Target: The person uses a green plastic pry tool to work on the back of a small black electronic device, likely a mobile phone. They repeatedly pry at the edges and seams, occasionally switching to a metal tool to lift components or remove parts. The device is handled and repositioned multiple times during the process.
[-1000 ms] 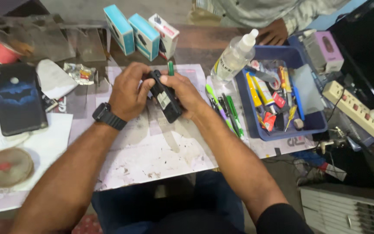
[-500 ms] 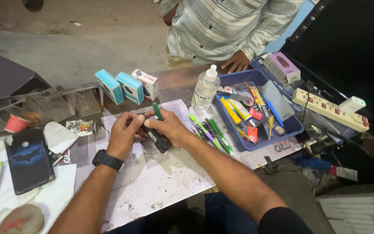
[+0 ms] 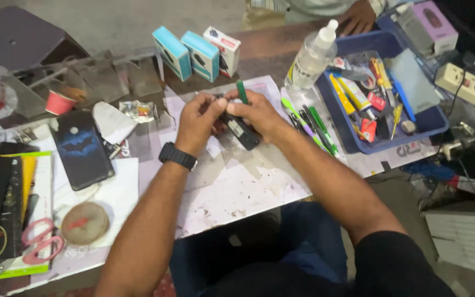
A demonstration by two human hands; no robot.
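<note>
Cluttered workbench beside grey concrete floor; scuffed white mat at centre. Left hand and right hand both closed on small black device, held just above mat; green-handled tool pinched in right. Blue tray of tools at right, dark phone at left.

We hold a small black device, oblong with a pale label on its upper face, tilted just above the stained white work mat, beside a thin green-handled tool standing upright.
</note>
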